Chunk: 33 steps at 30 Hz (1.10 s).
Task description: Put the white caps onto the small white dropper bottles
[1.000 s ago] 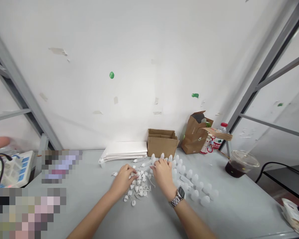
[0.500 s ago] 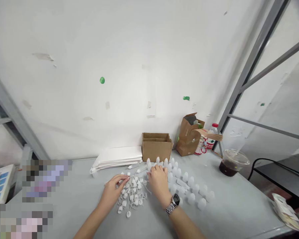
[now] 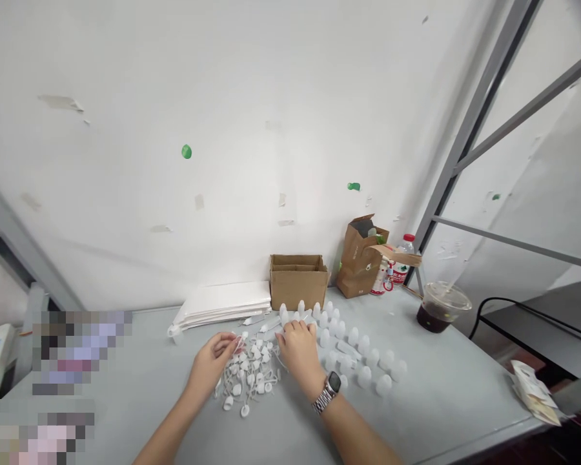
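Left hand [image 3: 212,365] nearer the tethered caps [image 3: 249,374], grip pinched together at their edge

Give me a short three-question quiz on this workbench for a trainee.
1. True or false: the metal-band wristwatch is on the right wrist.
2. What lies between the left hand and the right hand?
A. The pile of small white plastic caps
B. The plastic cup of dark drink
3. Fill in the blank: the brown paper bag stands to the right of an open ____.

Key: 1. True. 2. A. 3. cardboard box.
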### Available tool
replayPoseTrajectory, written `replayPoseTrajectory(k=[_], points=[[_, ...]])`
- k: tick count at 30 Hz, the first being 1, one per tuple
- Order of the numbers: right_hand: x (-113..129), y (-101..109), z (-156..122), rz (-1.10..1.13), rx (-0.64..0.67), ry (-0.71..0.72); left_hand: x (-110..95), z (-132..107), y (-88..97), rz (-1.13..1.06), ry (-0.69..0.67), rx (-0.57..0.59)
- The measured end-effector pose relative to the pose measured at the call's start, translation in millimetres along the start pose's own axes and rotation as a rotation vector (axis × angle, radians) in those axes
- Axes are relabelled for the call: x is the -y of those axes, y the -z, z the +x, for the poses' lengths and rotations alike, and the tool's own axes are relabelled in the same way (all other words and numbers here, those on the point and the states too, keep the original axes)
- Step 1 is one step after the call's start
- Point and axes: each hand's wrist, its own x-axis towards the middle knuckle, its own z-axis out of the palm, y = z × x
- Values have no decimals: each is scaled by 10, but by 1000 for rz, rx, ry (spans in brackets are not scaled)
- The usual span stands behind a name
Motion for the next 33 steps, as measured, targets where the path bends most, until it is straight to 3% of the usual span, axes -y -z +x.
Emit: replayPoseTrajectory(k=[4, 13, 21, 29, 33], points=[[-2, -18, -17, -3, 4, 17, -28, -23, 7, 29, -38, 15], [-11, 51, -20, -22, -20, -3, 42, -33, 17, 400, -231, -52], [-45, 111, 23, 27, -83, -28, 103, -35, 32, 533, -307, -67], [-24, 98, 5, 0, -34, -12, 107, -62, 20, 638, -409, -176], [-30, 93, 12, 1, -25, -20, 81, -98, -3, 626, -419, -146]])
